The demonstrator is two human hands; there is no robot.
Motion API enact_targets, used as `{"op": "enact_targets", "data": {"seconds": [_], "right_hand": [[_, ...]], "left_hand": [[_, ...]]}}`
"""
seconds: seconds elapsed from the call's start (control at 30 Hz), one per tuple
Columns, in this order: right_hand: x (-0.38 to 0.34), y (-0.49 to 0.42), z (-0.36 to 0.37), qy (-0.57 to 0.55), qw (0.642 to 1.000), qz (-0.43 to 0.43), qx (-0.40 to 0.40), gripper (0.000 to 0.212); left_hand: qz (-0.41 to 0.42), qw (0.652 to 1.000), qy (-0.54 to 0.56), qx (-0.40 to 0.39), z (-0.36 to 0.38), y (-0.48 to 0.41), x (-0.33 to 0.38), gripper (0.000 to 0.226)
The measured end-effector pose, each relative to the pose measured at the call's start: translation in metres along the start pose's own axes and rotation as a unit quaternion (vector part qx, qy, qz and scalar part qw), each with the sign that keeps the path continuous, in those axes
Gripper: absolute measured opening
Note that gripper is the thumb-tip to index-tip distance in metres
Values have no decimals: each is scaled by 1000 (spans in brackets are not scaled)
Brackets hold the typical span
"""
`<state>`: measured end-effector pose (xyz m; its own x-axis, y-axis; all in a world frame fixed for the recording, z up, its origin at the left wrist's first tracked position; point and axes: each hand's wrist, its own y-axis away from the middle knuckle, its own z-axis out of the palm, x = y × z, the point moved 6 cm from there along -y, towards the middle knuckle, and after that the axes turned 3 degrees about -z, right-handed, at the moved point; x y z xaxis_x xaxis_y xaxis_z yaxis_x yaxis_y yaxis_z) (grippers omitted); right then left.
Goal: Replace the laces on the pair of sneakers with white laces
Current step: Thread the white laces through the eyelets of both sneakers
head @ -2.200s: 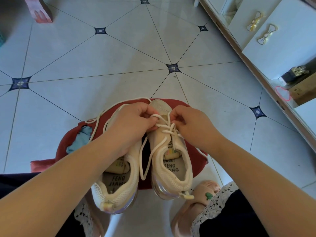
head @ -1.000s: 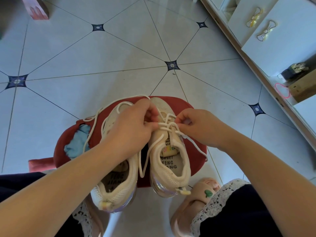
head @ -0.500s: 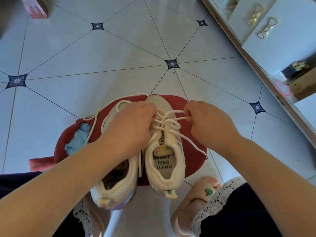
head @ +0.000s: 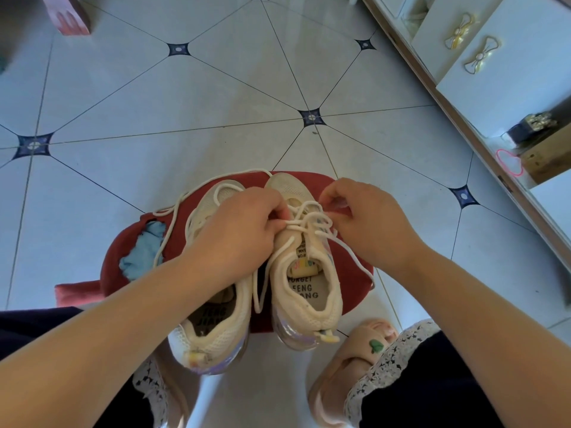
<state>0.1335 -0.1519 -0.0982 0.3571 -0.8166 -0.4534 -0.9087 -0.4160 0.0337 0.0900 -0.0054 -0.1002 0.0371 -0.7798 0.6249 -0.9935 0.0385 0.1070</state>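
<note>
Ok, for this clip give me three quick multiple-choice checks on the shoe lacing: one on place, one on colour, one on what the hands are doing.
1. The left sneaker and the right sneaker rest on:
A) bare floor tiles
B) the red seat
C) a cupboard shelf

2. The cloth patch showing on the seat is:
A) blue
B) yellow
C) black

3. The left hand and the right hand:
A) lie flat on the floor
B) both pinch the lace over the right sneaker
C) hold scissors

Answers:
1 B: red surface shows under and around both shoes.
2 A: a pale blue scrap lies on the seat beside the left sneaker.
3 B: curled fingertips of both hands meet the white strands above the shoe's tongue.
</note>
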Motion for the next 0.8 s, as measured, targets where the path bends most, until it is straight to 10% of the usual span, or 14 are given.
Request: {"op": "enact_targets", "data": {"seconds": [0.57, 0.8], "right_hand": [[-3, 1, -4, 193, 980, -18, 40, 19], [-4, -1, 0, -1, 1000, 2, -2, 13]], "left_hand": [[13, 996, -86, -7, 5, 0, 0, 23], [-20, 996, 82, -4, -2, -3, 1, 22]]}}
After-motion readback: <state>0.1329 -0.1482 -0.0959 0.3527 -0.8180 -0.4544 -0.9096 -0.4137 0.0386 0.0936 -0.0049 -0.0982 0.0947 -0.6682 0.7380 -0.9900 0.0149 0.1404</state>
